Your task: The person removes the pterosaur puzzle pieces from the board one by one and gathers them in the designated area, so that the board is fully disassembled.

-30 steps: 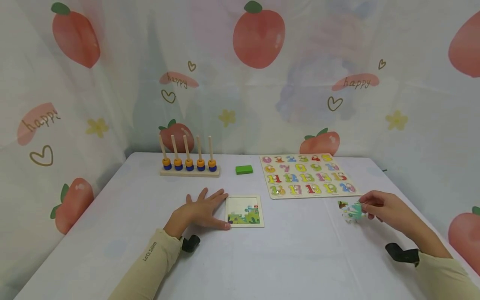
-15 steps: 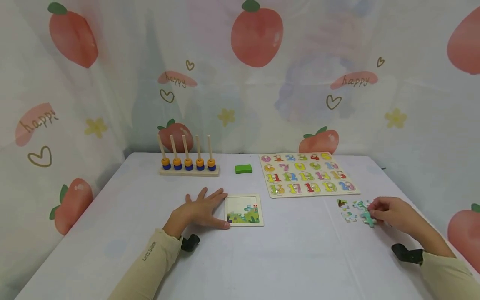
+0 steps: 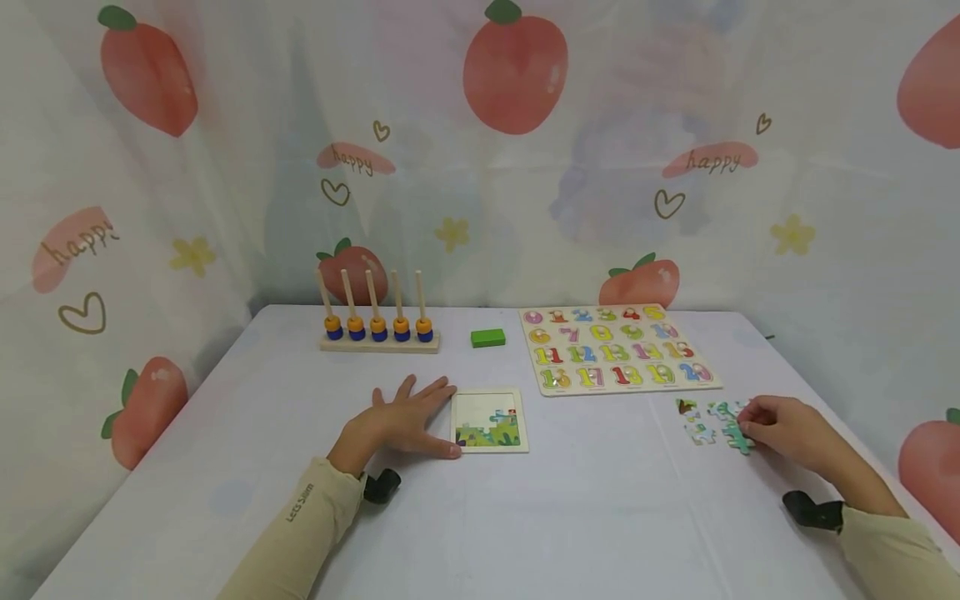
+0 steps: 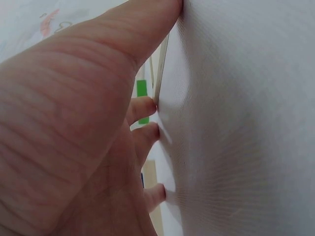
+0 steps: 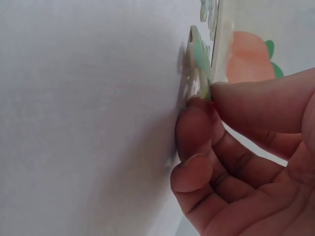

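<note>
My left hand (image 3: 405, 421) lies spread on the table, its thumb and index fingertip at the left edge of a small square puzzle tray (image 3: 489, 448). Green and yellow jigsaw pieces (image 3: 489, 431) fill the tray's lower part; its upper part is bare white. At the right, my right hand (image 3: 787, 429) pinches a teal jigsaw piece (image 3: 737, 437) between thumb and fingers. In the right wrist view that jigsaw piece (image 5: 199, 59) is tilted close over the white cloth. Several loose jigsaw pieces (image 3: 699, 433) lie just left of the right hand, some partly hidden by the fingers.
A number board (image 3: 618, 390) with colourful digits lies behind the loose pieces. A green block (image 3: 488, 337) sits at the back middle. Left of it stands a wooden peg rack (image 3: 380, 347) with orange and blue beads. A patterned curtain (image 3: 525, 208) hangs behind the table.
My right hand has shifted a little right and nearer over the loose pieces, with the teal piece now in its pinch. The left hand and the tray have stayed put.
</note>
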Motion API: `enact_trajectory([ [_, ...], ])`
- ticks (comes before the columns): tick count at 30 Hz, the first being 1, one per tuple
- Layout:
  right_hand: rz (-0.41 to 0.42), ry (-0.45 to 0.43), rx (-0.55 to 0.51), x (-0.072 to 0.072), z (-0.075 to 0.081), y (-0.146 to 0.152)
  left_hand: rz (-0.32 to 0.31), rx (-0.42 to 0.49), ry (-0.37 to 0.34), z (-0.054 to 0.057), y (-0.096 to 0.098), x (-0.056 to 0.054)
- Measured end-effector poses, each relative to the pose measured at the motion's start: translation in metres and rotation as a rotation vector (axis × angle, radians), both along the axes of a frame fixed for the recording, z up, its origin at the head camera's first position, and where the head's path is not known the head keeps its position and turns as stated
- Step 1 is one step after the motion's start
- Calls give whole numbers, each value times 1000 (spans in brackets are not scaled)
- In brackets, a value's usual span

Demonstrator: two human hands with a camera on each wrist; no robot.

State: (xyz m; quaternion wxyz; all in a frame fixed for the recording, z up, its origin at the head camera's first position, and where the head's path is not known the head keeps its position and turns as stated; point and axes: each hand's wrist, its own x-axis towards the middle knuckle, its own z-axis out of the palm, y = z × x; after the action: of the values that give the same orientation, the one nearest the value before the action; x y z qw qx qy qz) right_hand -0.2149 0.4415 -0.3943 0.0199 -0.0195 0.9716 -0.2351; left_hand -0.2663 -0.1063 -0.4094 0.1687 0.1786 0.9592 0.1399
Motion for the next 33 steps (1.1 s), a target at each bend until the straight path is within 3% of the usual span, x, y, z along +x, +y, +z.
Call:
enact_trajectory([
  [5,-6,35,46,2,4,0,1,0,3,0,0,0],
  [15,-9,33,10,-4,13,-14,2,-2,-2,1,1,2],
  [33,134,45,-82,-21,19,-91,16,-18,-1,1,1,0],
])
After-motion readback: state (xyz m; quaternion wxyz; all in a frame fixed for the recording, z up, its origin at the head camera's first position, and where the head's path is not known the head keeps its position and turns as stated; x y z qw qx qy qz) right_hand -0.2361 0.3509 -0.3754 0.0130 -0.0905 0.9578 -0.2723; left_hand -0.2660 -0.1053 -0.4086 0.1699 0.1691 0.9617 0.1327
